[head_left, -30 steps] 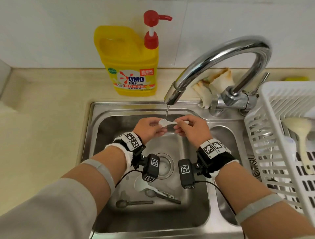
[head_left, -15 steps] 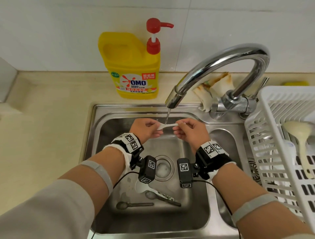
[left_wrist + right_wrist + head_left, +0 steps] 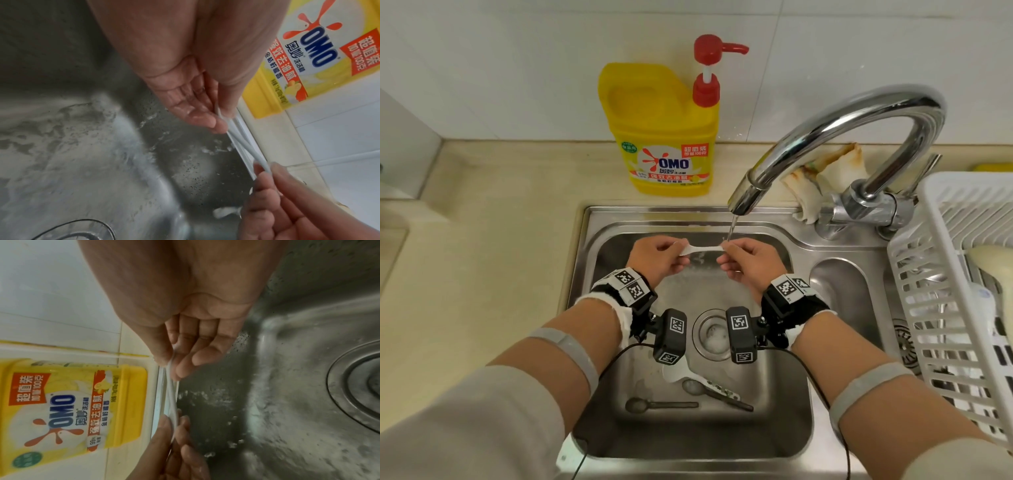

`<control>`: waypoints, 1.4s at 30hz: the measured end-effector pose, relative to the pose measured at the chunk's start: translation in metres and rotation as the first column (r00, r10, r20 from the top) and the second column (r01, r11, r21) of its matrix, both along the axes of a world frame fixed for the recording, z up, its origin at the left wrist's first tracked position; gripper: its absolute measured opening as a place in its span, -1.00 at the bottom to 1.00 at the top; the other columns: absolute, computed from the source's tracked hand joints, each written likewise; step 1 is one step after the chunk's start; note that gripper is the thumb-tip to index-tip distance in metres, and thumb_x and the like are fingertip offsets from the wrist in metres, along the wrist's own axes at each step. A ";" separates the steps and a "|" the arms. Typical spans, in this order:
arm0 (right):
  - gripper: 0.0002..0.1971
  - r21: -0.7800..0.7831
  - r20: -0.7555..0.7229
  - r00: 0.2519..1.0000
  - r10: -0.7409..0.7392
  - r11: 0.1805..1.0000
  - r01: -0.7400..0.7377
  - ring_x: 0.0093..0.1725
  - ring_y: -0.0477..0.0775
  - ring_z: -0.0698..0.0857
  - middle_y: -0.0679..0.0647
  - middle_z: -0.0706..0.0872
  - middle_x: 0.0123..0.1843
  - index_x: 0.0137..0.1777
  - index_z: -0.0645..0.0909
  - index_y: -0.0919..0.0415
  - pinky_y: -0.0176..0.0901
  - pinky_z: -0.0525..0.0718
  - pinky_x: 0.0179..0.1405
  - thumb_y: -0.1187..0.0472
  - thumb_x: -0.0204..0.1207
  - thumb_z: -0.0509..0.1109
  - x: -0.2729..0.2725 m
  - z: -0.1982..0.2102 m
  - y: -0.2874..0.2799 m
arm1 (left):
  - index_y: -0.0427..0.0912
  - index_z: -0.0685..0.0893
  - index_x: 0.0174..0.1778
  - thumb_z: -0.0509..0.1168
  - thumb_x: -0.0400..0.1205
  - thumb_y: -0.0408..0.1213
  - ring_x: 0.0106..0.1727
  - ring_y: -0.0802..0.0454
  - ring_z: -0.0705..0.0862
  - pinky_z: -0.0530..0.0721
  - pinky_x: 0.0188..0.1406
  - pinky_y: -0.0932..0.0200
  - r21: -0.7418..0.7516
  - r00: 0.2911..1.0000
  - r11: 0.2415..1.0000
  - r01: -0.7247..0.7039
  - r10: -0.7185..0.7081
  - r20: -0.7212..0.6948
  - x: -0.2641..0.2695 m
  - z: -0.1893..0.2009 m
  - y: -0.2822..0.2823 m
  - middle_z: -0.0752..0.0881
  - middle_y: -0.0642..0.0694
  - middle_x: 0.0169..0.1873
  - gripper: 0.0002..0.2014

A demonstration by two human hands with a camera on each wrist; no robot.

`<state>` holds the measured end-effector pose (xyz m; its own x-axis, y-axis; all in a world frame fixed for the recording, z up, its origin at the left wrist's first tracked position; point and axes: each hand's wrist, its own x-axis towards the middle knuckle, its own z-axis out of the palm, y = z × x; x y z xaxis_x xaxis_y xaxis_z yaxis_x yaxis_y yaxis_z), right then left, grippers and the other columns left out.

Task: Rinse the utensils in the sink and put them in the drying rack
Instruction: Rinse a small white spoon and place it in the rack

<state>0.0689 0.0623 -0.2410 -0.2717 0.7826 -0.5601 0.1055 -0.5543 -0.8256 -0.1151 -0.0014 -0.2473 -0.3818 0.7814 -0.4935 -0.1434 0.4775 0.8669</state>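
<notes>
Both hands hold one white plastic spoon level over the sink, just under the spout of the chrome tap. Left hand: thumb and fingers pinch the bowl end. Right hand: thumb and forefinger pinch the handle tip. A thin stream of water falls from the spout and lands at the right-hand end of the spoon, by the right fingertips

Left wrist view: left fingers curled, wet, with the white spoon running from them to the other hand lower in the frame. Right wrist view: spoon seen edge-on between the two pinches, remaining fingers loosely curled beside it, holding nothing

Sink floor near the drain: a second white spoon partly hidden below the wrist cameras, a patterned-handle spoon overlapping it, and a dark spoon lying apart to the left, handle pointing right

White slatted drying rack stands at the right of the sink; a pale ladle-like utensil rests in it

Table behind the sink: yellow OMO detergent bottle with a red pump, upright against the wall; crumpled stained cloth behind the tap base
</notes>
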 end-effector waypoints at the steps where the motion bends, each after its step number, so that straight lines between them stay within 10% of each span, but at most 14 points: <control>1: -0.90 0.013 0.006 1.000 0.004 1.000 -0.004 -0.36 -0.01 0.70 0.18 0.80 -0.27 -0.03 0.77 0.27 -0.22 0.67 -0.31 0.24 0.61 0.48 -0.001 0.000 -0.001 | -0.29 0.80 -0.04 0.40 0.68 -0.26 -0.32 0.06 0.77 0.73 -0.32 0.27 -0.005 1.000 1.000 -0.008 0.008 -0.009 -0.001 0.000 -0.001 0.81 -0.18 -0.32 -0.84; 15: -0.75 -0.085 0.022 0.997 0.078 0.993 -0.076 -0.55 -0.05 0.57 0.09 0.70 -0.43 -0.16 0.70 0.22 -0.22 0.57 -0.53 0.10 0.69 0.37 -0.004 0.010 0.000 | -0.40 0.77 0.12 0.36 0.68 -0.41 -0.23 0.04 0.84 0.77 -0.21 0.32 0.015 0.995 0.998 -0.056 0.054 0.079 -0.002 -0.004 -0.006 0.81 -0.29 -0.15 -0.83; 24: -0.91 -0.019 -0.077 0.997 0.002 1.000 -0.003 -0.35 0.01 0.74 0.20 0.76 -0.30 -0.05 0.77 0.29 -0.16 0.76 -0.22 0.40 0.61 0.42 0.000 0.003 0.002 | -0.34 0.76 0.09 0.36 0.68 -0.40 -0.05 -0.07 0.85 0.81 0.02 0.20 0.034 0.960 0.992 -0.125 0.112 0.257 0.006 0.002 0.000 0.81 -0.30 -0.05 -0.87; 30: -0.95 0.009 0.030 0.999 0.039 0.999 -0.039 -0.42 -0.01 0.73 0.18 0.78 -0.25 -0.01 0.75 0.27 -0.17 0.75 -0.35 0.31 0.60 0.46 -0.003 0.006 0.004 | -0.34 0.73 0.11 0.36 0.65 -0.52 -0.02 -0.05 0.80 0.76 0.20 0.08 0.045 0.949 0.989 -0.138 0.119 0.293 0.007 0.008 0.000 0.78 -0.27 0.01 -0.85; 42: -0.85 0.178 0.091 0.995 0.035 0.983 -0.051 0.07 0.21 0.84 0.13 0.89 -0.07 -0.09 0.86 0.10 0.03 0.76 0.20 0.35 0.42 0.54 0.003 -0.001 0.009 | -0.26 0.75 0.17 0.41 0.65 -0.41 -0.04 0.01 0.82 0.80 0.11 0.13 0.025 0.970 0.998 -0.061 0.053 0.238 0.006 0.003 -0.001 0.82 -0.18 -0.06 -0.81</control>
<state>0.0717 0.0714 -0.2416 -0.2635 0.8615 -0.4340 0.2017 -0.3908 -0.8981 -0.1091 -0.0026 -0.2447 -0.3011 0.7787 -0.5505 -0.3727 0.4353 0.8196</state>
